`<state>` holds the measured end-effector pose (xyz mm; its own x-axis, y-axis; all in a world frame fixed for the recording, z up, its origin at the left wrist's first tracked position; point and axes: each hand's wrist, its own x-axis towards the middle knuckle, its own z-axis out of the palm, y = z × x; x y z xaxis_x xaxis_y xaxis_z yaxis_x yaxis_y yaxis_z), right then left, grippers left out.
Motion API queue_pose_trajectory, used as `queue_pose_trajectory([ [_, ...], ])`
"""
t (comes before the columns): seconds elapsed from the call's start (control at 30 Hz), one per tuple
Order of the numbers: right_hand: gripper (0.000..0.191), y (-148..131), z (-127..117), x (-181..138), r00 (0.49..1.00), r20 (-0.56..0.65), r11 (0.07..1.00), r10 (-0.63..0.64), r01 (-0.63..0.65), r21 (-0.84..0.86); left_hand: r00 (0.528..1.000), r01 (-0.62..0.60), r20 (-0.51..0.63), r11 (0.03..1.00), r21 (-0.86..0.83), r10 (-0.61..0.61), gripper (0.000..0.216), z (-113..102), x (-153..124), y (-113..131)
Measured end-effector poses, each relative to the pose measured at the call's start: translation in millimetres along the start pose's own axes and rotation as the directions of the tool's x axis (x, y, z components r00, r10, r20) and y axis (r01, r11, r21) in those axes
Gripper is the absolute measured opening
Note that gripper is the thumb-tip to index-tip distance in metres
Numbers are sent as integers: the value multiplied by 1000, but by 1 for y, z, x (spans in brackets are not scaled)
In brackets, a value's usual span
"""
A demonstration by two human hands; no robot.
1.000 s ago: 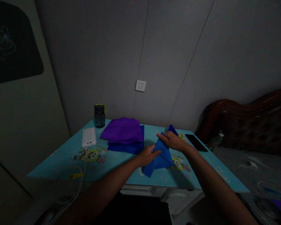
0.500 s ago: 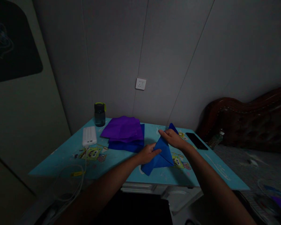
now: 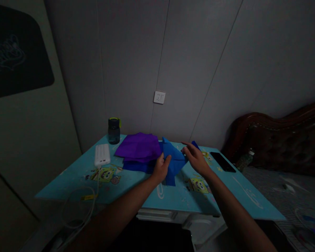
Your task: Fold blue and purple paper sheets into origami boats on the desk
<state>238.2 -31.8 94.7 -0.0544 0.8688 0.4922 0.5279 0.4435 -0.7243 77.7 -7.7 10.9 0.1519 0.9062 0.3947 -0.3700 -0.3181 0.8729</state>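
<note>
- The left hand [image 3: 161, 168] is closed on the left side of a folded piece of blue paper [image 3: 173, 164], thumb across the near face.
- The right hand [image 3: 196, 158] is at the paper's right edge, its index finger reaching out over the corner; I cannot tell whether its fingertips pinch the paper or only brush it. The 2 hands are apart, with the paper between them.
- The paper is held up over the middle of the table, tilted, with 1 point up and a narrow end hanging down. The step in hand looks like turning or adjusting the folds; the next move seems to call for a steady left grip and a light right touch, so no crease buckles.
- The table [image 3: 144, 192] is pale blue with cartoon prints.
- A white power bank [image 3: 102, 155] with a cable lies at left, a dark phone [image 3: 222, 161] at right.
- Just behind the left hand, purple sheets [image 3: 139, 145] lie over darker blue ones [image 3: 138, 166].
- A dark bottle [image 3: 113, 131] stands at the far left corner.
- Beyond are a tufted headboard [image 3: 283, 147] at right and a grey wall with 1 socket [image 3: 159, 97], all dimly lit.
</note>
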Motion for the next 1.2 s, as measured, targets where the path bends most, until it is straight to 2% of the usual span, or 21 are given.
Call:
queue_pose_trajectory([
  [0.07,50,6,6,-14,998,-39,998,57,-55,37,988,-32,-150,998,60,41,42,-3,4,4],
  [0.13,53,11,16,-30,993,55,989,108,-113,96,971,-50,-230,996,72,65,41,-6,5,8],
  [0.23,53,15,35,-52,969,199,973,148,-179,145,951,-67,-299,996,52,79,43,-8,5,11],
  [0.3,55,18,46,-62,957,249,975,150,-185,124,933,-50,-354,998,37,60,45,-9,6,11],
  [0.37,54,21,55,-65,955,256,974,152,-189,125,913,-28,-406,1000,-4,24,47,-9,6,9],
  [0.43,50,25,58,-63,966,214,972,149,-183,150,907,-21,-420,996,-89,-18,48,-9,7,7],
  [0.5,45,27,56,-58,981,126,973,145,-164,160,930,-27,-363,978,-205,-50,48,-8,8,4],
  [0.6,42,27,48,-52,990,-8,979,137,-135,152,979,11,-185,935,-354,-81,46,-4,6,-2],
  [0.73,41,22,39,-50,984,-122,982,130,-111,151,990,134,19,919,-371,-137,39,0,3,-8],
  [0.87,42,21,38,-52,963,-234,979,133,-92,180,985,172,69,907,-384,-158,37,2,2,-7],
  [1.03,40,26,42,-53,928,-363,988,87,-35,147,986,167,53,886,-432,-160,37,4,0,-2],
  [1.2,48,26,43,-55,923,-380,993,55,-12,115,986,164,52,882,-443,-157,34,5,-1,-2],
])
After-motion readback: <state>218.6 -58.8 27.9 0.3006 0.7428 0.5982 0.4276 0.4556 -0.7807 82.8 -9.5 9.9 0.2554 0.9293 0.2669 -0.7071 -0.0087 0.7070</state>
